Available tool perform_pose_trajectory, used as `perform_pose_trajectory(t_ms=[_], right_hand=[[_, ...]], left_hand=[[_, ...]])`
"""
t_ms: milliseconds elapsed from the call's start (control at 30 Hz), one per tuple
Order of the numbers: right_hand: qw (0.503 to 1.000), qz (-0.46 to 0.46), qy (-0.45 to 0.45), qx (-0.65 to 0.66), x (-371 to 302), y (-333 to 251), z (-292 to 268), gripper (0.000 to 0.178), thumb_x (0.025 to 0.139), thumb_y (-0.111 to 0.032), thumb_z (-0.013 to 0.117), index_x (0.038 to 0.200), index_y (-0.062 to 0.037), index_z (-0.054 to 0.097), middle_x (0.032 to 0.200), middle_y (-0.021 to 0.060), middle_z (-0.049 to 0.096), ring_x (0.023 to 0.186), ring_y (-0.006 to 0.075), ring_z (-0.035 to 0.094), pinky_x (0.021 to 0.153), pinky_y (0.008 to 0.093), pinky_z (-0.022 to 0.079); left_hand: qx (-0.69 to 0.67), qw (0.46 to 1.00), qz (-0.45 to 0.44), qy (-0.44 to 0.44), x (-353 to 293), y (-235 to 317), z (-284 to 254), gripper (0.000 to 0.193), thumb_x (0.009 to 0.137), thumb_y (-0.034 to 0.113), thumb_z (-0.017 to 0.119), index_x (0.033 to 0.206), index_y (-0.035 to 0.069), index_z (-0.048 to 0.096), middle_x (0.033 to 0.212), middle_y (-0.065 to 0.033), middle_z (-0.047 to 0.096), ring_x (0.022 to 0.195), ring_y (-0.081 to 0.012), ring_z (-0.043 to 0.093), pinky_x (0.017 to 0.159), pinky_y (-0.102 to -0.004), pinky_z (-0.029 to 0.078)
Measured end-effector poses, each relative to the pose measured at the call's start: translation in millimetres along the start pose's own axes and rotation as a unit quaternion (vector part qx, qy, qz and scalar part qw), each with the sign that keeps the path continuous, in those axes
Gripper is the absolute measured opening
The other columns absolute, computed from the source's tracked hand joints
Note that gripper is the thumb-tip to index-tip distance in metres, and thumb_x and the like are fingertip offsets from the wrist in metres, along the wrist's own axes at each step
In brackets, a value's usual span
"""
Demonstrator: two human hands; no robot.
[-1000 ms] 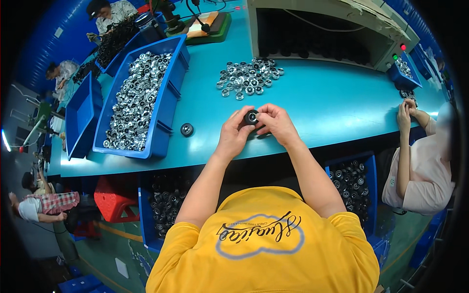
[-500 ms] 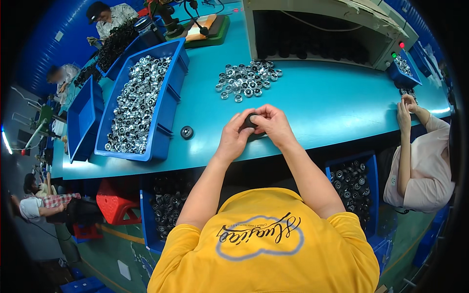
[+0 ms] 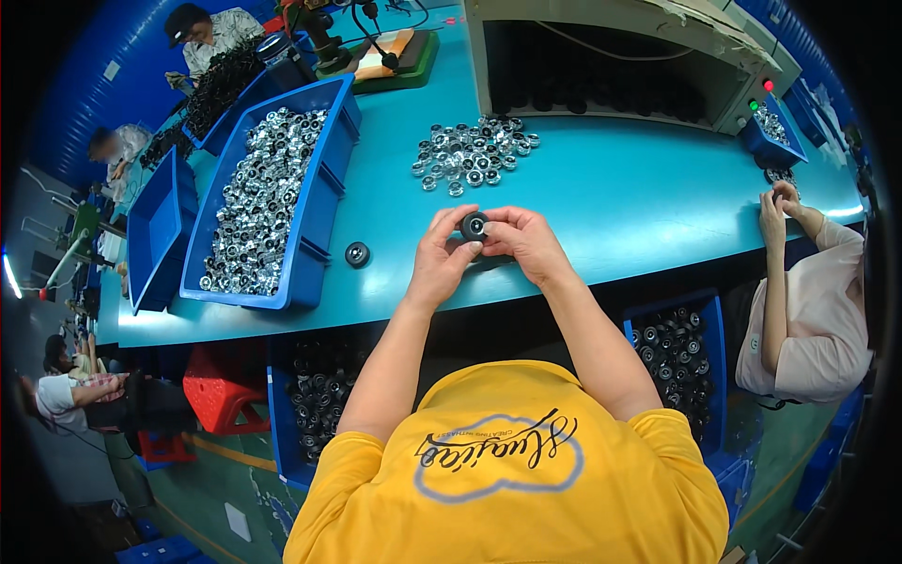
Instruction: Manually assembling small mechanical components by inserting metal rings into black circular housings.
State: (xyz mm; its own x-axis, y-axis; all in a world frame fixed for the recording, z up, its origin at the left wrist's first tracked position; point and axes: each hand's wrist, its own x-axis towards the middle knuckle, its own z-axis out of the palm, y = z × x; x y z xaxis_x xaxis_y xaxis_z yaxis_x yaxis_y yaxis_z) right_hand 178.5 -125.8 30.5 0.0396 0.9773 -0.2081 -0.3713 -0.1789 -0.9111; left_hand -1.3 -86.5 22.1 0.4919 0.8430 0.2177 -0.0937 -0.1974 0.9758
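Observation:
A small black wheel point(image 3: 474, 226) with a pale metallic hub is held between my two hands, just above the front part of the teal table. My left hand point(image 3: 440, 260) pinches its left side with fingers and thumb. From the right, my right hand point(image 3: 527, 246) grips its other edge, thumb near the hub. Another black wheel point(image 3: 357, 254) lies flat on the table to the left. Beyond my hands, a loose spread of clear and black hub pieces point(image 3: 470, 155) rests on the tabletop.
A long blue bin point(image 3: 329, 202) full of shiny hubs stands left, beside another blue bin point(image 3: 164, 226). A metal box with a dark opening point(image 3: 601, 75) stands at the back. Below the table edge are bins of black wheels point(image 3: 672, 352). A co-worker point(image 3: 799, 310) sits at right.
The wheel has turned in my fingers, so its hub face now shows. My left fingers have shifted around its edge. The hands stay in nearly the same place.

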Motion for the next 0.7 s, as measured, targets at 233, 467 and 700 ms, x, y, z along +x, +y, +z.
perform_pose_trajectory(t_ms=[233,467,700], right_hand=[[0.983,-0.113,0.059,-0.135,-2,9,-1,0.034,0.094,-0.017,0.074,0.123,-0.0001,0.069,0.105,0.0083,0.071,0.081,0.0125,0.069,0.07,0.0256,0.058],[0.949,-0.14,0.037,-0.281,2,22,-17,0.03,0.094,-0.016,0.072,0.118,0.0011,0.07,0.101,0.0063,0.072,0.076,0.0112,0.066,0.069,0.026,0.056],[0.969,-0.107,0.035,-0.219,5,23,-26,0.025,0.096,-0.015,0.071,0.116,0.0003,0.071,0.092,0.0043,0.071,0.075,0.0103,0.065,0.068,0.0251,0.055]], left_hand=[[0.064,0.995,0.043,0.059,9,26,-30,0.054,0.088,-0.002,0.07,0.14,0.002,0.057,0.121,-0.0121,0.062,0.109,-0.0219,0.063,0.097,-0.0338,0.051],[0.662,0.744,-0.087,0.031,2,33,-133,0.049,0.092,0.017,0.071,0.139,0.008,0.059,0.126,-0.0235,0.053,0.123,-0.0419,0.049,0.103,-0.0485,0.044],[0.544,0.826,0.038,0.145,-16,56,-124,0.033,0.094,0.005,0.059,0.127,0.001,0.063,0.122,-0.0215,0.063,0.114,-0.0405,0.056,0.098,-0.0484,0.047]])
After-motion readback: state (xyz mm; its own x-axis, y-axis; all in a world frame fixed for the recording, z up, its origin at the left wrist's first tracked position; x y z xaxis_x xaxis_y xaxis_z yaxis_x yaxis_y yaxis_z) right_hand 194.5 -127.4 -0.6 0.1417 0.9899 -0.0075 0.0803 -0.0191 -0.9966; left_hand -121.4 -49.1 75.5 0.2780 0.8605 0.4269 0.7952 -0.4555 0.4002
